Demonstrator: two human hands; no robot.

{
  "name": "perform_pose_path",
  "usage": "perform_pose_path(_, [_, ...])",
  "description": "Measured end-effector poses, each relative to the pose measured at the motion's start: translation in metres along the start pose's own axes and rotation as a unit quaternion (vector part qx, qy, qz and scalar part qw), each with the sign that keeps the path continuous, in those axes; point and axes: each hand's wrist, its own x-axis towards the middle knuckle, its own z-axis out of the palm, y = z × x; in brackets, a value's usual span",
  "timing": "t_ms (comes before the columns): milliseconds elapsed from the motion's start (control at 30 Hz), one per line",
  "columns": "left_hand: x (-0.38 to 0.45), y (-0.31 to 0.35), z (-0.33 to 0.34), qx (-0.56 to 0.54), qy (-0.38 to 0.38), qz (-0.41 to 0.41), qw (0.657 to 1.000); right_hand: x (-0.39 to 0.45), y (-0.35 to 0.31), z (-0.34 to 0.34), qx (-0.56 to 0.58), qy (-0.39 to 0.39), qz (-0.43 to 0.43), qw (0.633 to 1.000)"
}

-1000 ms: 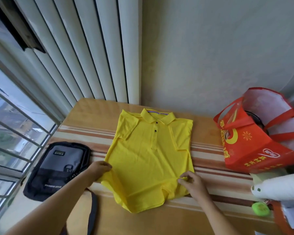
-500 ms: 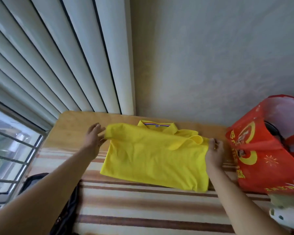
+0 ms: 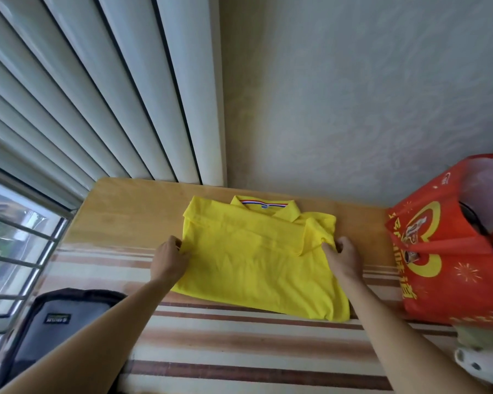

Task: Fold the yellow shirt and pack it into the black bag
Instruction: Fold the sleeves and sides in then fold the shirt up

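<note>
Head view: both forearms reach forward over the striped tabletop (image 3: 239, 351), wrists roughly level, one at either side of the yellow shirt (image 3: 256, 268). The shirt lies flat at mid-tabletop, its lower half folded up over the chest, collar toward the wall, fold edge running across just below the collar. Left hand (image 3: 170, 261): knuckles up, fingers curled onto the shirt's left edge, grip closed on the cloth there. Right hand (image 3: 343, 258): fingers bent, thumb and fingertips pinching the shirt's right edge by the folded sleeve, grip closed on the fabric. Black bag (image 3: 54, 331) lies at the near left corner, partly under the left forearm, well apart from the shirt. Red tote bag (image 3: 450, 251) stands at the right, near the right hand.
</note>
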Motion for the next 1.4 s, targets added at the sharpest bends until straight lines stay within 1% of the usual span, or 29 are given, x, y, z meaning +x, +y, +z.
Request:
perform_pose_path(67, [-0.001, -0.001, -0.004, 0.027, 0.005, -0.016, 0.999, 0.008, -0.009, -0.002, 0.035, 0.003, -0.001, 0.999])
perform_pose_path(133, [0.000, -0.001, -0.007, 0.033, 0.029, -0.010, 0.999, 0.017, -0.018, -0.004, 0.047, 0.013, 0.026, 0.998])
perform_pose_path(200, [0.011, 0.004, -0.008, 0.039, 0.051, 0.052, 0.997, 0.026, -0.024, -0.003, 0.017, 0.005, 0.014, 1.000])
perform_pose_path(267, [0.026, 0.017, -0.010, 0.051, 0.058, 0.125, 0.989, 0.034, -0.028, -0.001, -0.028, -0.025, -0.014, 0.999])
perform_pose_path(333, [0.040, 0.031, -0.012, 0.072, 0.057, 0.166, 0.982, 0.040, -0.028, 0.004, -0.050, -0.061, -0.025, 0.997])
perform_pose_path(400, [0.053, 0.038, -0.015, 0.110, 0.048, 0.186, 0.975, 0.042, -0.029, 0.007, -0.053, -0.076, -0.024, 0.995])
perform_pose_path(500, [0.065, 0.031, -0.018, 0.156, 0.040, 0.195, 0.967, 0.041, -0.027, 0.008, -0.053, -0.073, -0.031, 0.995])
perform_pose_path(600, [0.064, 0.024, -0.022, 0.162, 0.074, 0.206, 0.962, 0.039, -0.022, 0.006, -0.050, -0.049, -0.060, 0.996])
perform_pose_path(700, [0.061, 0.017, -0.023, 0.149, 0.113, 0.226, 0.956, 0.034, -0.025, 0.001, 0.003, 0.008, -0.090, 0.996])
perform_pose_path(767, [0.058, 0.015, -0.025, 0.118, 0.125, 0.265, 0.949, 0.032, -0.027, -0.002, 0.050, 0.015, -0.059, 0.997])
perform_pose_path(833, [0.051, 0.019, -0.026, 0.055, 0.118, 0.311, 0.941, 0.029, -0.025, -0.005, 0.088, -0.008, -0.021, 0.996])
perform_pose_path(867, [0.045, 0.022, -0.027, 0.008, 0.111, 0.317, 0.942, 0.026, -0.023, -0.006, 0.104, -0.031, -0.008, 0.994])
perform_pose_path(933, [0.032, 0.029, -0.030, -0.070, 0.113, 0.302, 0.944, 0.018, -0.020, -0.010, 0.146, -0.077, 0.013, 0.986])
perform_pose_path(1033, [0.013, 0.034, -0.034, -0.118, 0.144, 0.297, 0.937, 0.002, -0.018, -0.018, 0.172, -0.168, 0.012, 0.970])
perform_pose_path(1100, [-0.002, 0.037, -0.040, -0.148, 0.138, 0.295, 0.934, -0.008, -0.014, -0.022, 0.177, -0.217, 0.007, 0.960])
perform_pose_path(1167, [-0.019, 0.039, -0.046, -0.190, 0.114, 0.282, 0.933, -0.018, -0.010, -0.028, 0.204, -0.242, 0.018, 0.948])
perform_pose_path(1233, [-0.039, 0.037, -0.049, -0.184, 0.100, 0.271, 0.940, -0.030, -0.005, -0.033, 0.226, -0.260, 0.038, 0.938])
perform_pose_path(1300, [-0.055, 0.029, -0.049, -0.137, 0.072, 0.256, 0.954, -0.040, 0.002, -0.039, 0.228, -0.290, 0.050, 0.928])
perform_pose_path(1367, [-0.071, 0.007, -0.048, -0.086, 0.021, 0.229, 0.969, -0.056, 0.012, -0.045, 0.213, -0.338, 0.070, 0.914])
perform_pose_path(1400, [-0.078, -0.006, -0.049, -0.063, -0.017, 0.205, 0.977, -0.065, 0.019, -0.049, 0.204, -0.365, 0.082, 0.905])
